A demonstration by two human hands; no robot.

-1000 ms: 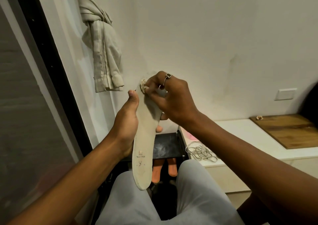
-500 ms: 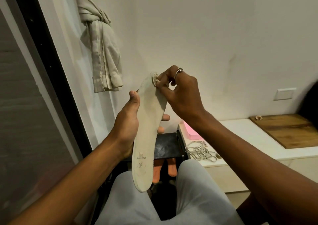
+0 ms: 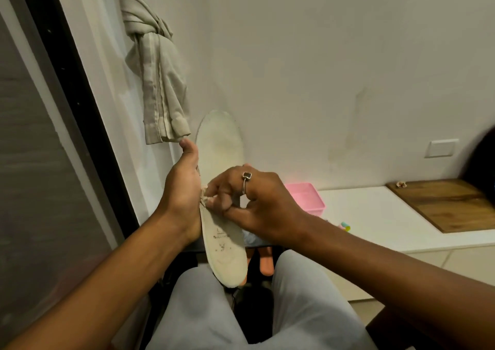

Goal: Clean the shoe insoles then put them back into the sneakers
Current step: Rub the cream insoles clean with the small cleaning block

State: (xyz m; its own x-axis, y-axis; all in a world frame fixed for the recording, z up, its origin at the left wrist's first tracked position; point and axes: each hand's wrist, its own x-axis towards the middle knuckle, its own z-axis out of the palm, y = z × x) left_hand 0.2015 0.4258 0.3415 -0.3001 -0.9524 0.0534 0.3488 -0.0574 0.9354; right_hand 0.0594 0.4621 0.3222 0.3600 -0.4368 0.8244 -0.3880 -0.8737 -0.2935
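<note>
Above the lap, the long off-white foam insole [image 3: 222, 159] stands heel-down; the left hand [image 3: 182, 191] grips its left edge; the right hand [image 3: 257, 205] pinches a small crumpled cream wad [image 3: 204, 199] against its middle; the toe end lies up and away, beyond both hands.

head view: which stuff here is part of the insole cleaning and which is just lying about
In use: insole, gripped by left hand; small wad, pinched by right hand.
Lying about: pink tray, wooden board, knotted curtain, wall switch.
</note>
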